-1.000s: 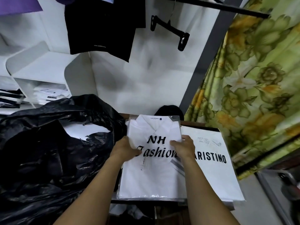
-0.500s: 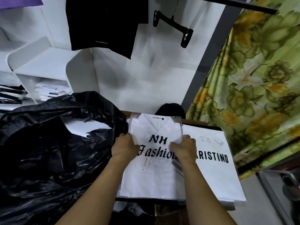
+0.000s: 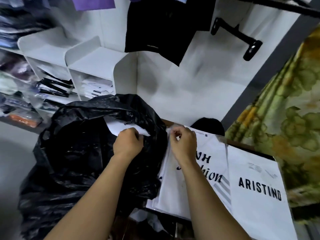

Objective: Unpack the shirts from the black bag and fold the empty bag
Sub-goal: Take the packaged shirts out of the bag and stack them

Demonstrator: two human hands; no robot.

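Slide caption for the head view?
Left hand grips white packet in black bag; right hand over unpacked shirts.

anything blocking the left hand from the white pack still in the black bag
Nothing visible. The left hand is already at the white packaged shirt in the mouth of the black bag; only loose bag plastic drapes along the pack's right edge.

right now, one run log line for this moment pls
step: unpacking | left hand: in black bag, gripping white packet | right hand: at packed shirt top edge | bag: not empty
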